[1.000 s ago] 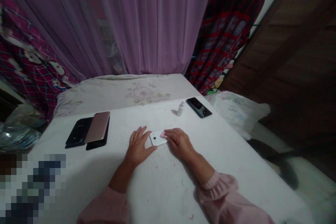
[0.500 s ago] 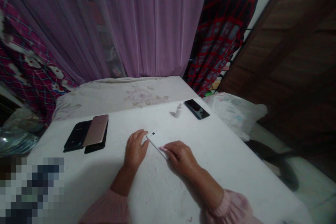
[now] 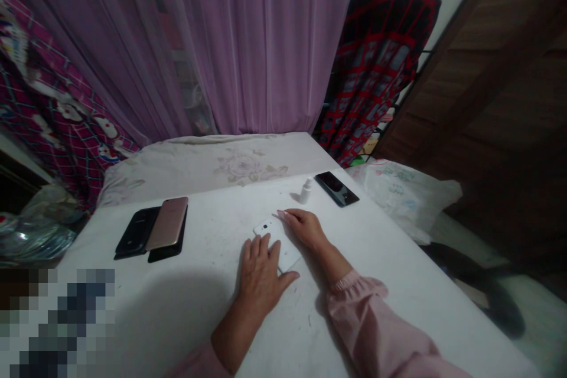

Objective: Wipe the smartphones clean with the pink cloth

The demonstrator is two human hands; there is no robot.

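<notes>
A white smartphone [image 3: 287, 253] lies on the white tabletop, its back with the camera lens facing up. My left hand [image 3: 261, 274] rests over its near left side, fingers spread and thumb stretched past the lower end. My right hand [image 3: 306, 229] is at the phone's far right edge, with thumb and fingers pinched on a small pink cloth [image 3: 282, 213]. Most of the cloth is hidden by the fingers. Just beyond my right hand stands a small white spray bottle [image 3: 305, 191].
A dark phone [image 3: 337, 189] lies near the table's right edge. On the left, a rose-gold phone [image 3: 168, 224] leans over black phones [image 3: 137, 230]. A floral cloth [image 3: 241, 162] covers the far end, below a purple curtain [image 3: 270, 41]. A plastic bag [image 3: 398, 189] sits beyond the right edge.
My left hand has moved right, from beside the phone's top corner onto its side. My right hand has shifted from the phone's lower end up to its far edge, still pinching the cloth.
</notes>
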